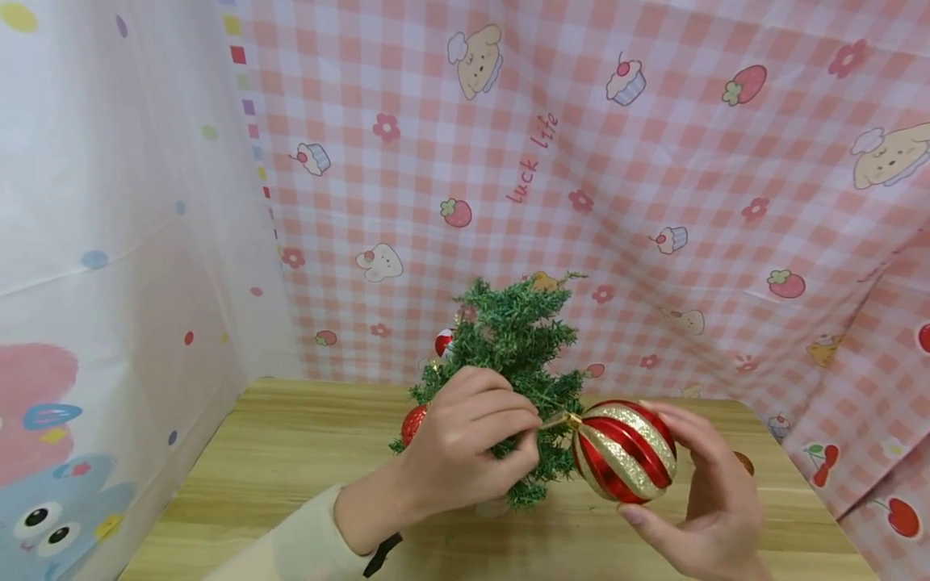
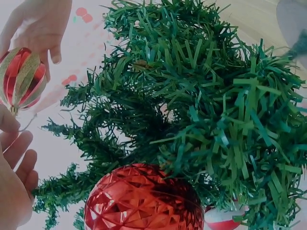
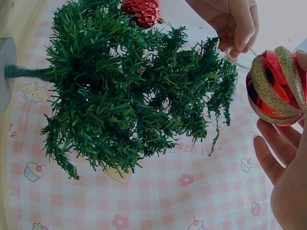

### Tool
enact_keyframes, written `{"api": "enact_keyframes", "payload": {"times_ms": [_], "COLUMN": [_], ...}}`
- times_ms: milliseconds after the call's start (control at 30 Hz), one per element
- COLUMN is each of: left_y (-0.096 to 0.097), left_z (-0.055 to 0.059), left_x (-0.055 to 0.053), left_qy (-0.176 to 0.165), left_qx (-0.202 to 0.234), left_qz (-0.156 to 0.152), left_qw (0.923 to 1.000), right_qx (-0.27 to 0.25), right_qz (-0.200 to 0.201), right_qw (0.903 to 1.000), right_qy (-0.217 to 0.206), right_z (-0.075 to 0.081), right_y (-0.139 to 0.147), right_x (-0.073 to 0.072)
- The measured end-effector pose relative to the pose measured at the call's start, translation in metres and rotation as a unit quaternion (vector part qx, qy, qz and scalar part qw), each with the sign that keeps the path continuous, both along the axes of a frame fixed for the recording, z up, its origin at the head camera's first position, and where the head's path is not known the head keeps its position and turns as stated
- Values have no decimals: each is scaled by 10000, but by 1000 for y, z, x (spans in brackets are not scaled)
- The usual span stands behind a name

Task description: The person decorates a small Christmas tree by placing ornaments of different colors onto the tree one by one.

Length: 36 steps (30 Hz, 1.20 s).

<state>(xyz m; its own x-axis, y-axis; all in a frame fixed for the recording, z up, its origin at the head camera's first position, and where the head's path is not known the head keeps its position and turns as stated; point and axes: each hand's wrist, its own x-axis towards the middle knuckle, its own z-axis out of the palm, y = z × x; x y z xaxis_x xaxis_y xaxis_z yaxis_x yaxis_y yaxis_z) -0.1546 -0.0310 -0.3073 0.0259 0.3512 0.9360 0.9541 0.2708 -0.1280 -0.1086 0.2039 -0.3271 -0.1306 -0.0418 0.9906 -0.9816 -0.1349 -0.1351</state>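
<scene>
A red Christmas ball with gold glitter stripes (image 1: 625, 450) is held by my right hand (image 1: 715, 492), thumb below and fingers behind it. My left hand (image 1: 472, 436) pinches the thin hanging loop at the ball's gold cap (image 1: 573, 420). Behind both hands stands a small green artificial Christmas tree (image 1: 519, 323). A faceted red ball (image 2: 144, 201) hangs low on its left side, partly hidden by my left hand in the head view. Further back on that side is a red and white ornament (image 2: 224, 216), mostly covered by branches.
The tree stands on a wooden table (image 1: 291, 452), its round grey base (image 3: 6, 74) showing in the right wrist view. An orange-brown round thing (image 1: 744, 462) peeks out behind my right hand. A pink checked cloth (image 1: 407, 81) hangs behind, with a white printed cloth (image 1: 145, 282) at left.
</scene>
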Motion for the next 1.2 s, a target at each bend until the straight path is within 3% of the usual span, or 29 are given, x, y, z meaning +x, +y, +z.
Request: {"api": "enact_keyframes", "payload": {"times_ms": [133,300,633,900,1200], "left_y": [-2,-3,-3,-2,1], "left_z": [0,-1,-4,-7,-9], "left_x": [0,0,-4,-7,-8], "left_qy": [-122,-159,330,895,1436], "left_qx": [51,19,-176,-439,-642], "left_qz": [10,259,748,1345,1979], "left_qw": [9999,9995,9965,9859,9675], "right_qx": [107,381,502,734,902], "right_qz": [-139,-357,-943,-1713,-1937], "right_qw": [9998,9979,9931,9800,9729], "right_qy": [-91,-379,-487,-691,-878], "right_z": [-4,-6,-9,-19,-29], "right_y": [4,6,8,13,19], "right_x": [-2,-3,-5,-13,-20]}}
